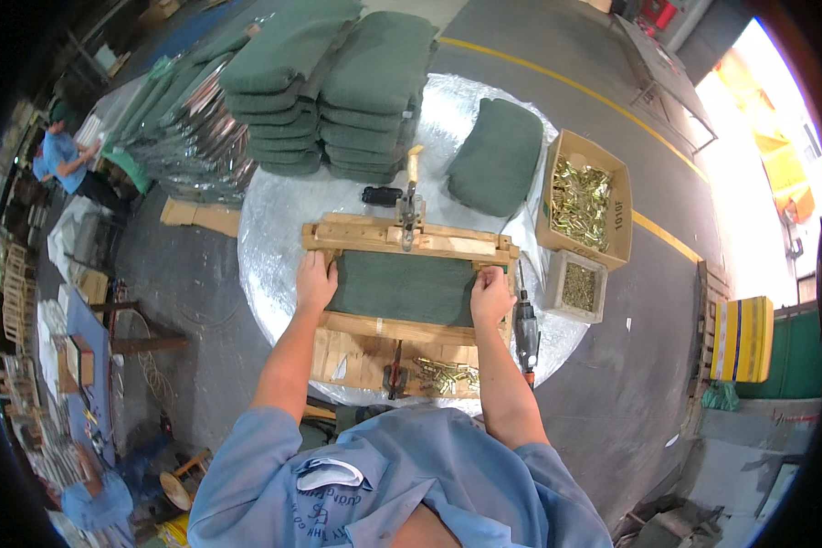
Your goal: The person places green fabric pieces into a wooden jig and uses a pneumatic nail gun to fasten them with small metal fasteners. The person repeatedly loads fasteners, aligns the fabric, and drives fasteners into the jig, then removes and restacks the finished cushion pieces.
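A dark green fabric-covered cushion (402,285) lies flat in a wooden jig (402,327), between its far and near rails. My left hand (315,281) is closed at the cushion's left end, by the jig's upper left corner. At the right end, my right hand (492,297) is closed with bent fingers over the cushion's upper right corner. The fingertips of both hands are partly hidden. A toggle clamp (409,215) with a yellowish handle stands on the far rail. Beside my right hand lies a power screwdriver (526,333).
Stacked green cushions (374,78) stand at the back, and a single cushion (496,157) lies right of them. A carton of brass-coloured hardware (580,201) and a box of small screws (578,285) sit at right. Loose metal pieces (447,374) lie near me. A person (68,160) stands far left.
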The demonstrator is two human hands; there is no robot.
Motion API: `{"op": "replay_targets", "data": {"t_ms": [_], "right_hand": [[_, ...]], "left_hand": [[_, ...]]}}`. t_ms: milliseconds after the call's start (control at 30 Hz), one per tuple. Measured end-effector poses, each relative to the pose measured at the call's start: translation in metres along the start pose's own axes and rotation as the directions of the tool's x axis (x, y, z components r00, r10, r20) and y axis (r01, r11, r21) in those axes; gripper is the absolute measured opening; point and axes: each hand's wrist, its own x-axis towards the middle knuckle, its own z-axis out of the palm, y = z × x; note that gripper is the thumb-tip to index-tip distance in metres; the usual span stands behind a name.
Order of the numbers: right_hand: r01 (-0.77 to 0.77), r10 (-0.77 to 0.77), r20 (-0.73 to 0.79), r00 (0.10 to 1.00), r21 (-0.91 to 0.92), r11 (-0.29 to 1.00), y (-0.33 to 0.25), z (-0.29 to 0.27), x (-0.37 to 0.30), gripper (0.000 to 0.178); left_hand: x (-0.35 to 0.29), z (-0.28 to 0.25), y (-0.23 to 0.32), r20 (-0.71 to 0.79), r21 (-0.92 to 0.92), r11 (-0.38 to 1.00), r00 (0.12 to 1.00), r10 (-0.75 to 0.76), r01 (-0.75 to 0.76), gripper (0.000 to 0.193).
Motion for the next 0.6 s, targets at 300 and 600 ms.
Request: {"op": "replay_targets", "data": {"t_ms": [300,600], "right_hand": [[-0.007,0.008,0.041,0.999,-0.030,1.000,-0.008,0.000,0.002,0.012],[-0.058,0.060,0.092,0.994,-0.027,0.998,-0.018,-0.008,0.000,0.014]], "left_hand": [[0.001,-0.009,0.004,-0.014,-0.037,0.999,1.000,-0.028,0.027,0.023],[0.001,-0.007,-0.006,0.037,-0.016,0.999,0.998,-0.046,0.046,0.017]]}}
